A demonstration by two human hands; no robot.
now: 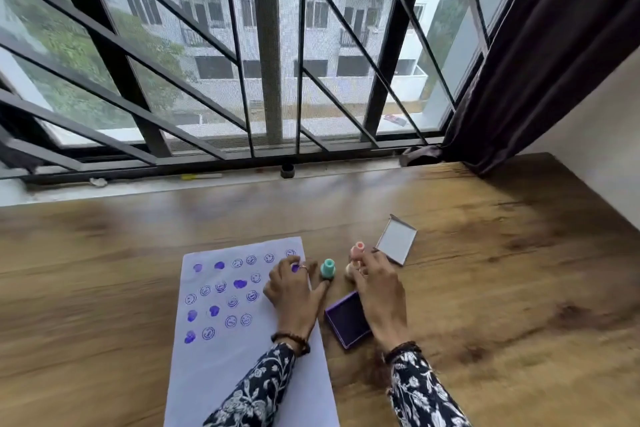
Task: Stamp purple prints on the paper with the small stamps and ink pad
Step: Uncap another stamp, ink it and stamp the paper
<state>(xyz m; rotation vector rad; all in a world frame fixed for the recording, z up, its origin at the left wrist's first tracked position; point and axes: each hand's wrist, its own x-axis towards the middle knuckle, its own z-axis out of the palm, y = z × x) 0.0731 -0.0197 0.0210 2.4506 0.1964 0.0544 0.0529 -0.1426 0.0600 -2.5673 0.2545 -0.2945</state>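
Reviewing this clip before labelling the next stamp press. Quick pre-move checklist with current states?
1. Ink pad uncovered, lid set aside: ok.
2. Right hand holds a stamp: ok, fingers on the pink stamp.
3. Pink stamp's face inked: cannot tell, face hidden.
4. Paper pinned by the left hand: ok, hand lies on its right edge.
5. Blank space left on the paper: ok, lower part unprinted.
6. Teal stamp clear of the path: not ok, it stands between paper and pad.

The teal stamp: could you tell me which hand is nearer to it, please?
Left. The left hand has a finger at the teal stamp's base; the right hand is further right, at the pink stamp.
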